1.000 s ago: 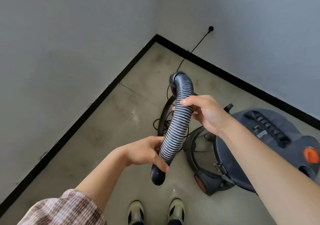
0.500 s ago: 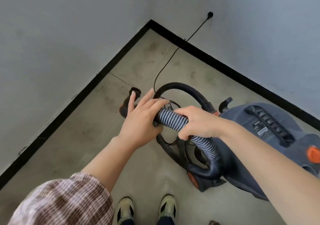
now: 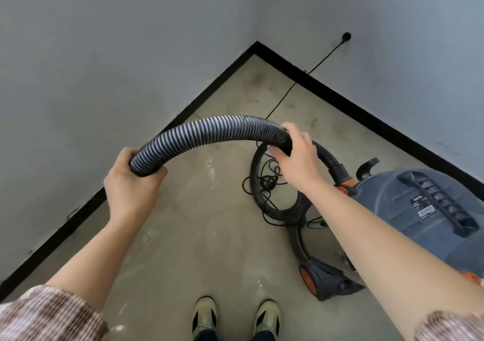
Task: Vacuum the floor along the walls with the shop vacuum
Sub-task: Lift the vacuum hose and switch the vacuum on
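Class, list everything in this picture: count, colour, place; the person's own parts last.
hose: one, black-grey ribbed, arched between both hands
shop vacuum: one, dark grey with orange, floor right
cord: one, black, from plug on wall down to floor tangle
walls: two, grey-white, meeting in corner
skirting: black, foot of both walls
floor: beige tiles
shoes: two, pale, bottom centre
sleeves: two, checked, bottom corners
left hand: one, grips hose near its end
right hand: one, grips hose further along
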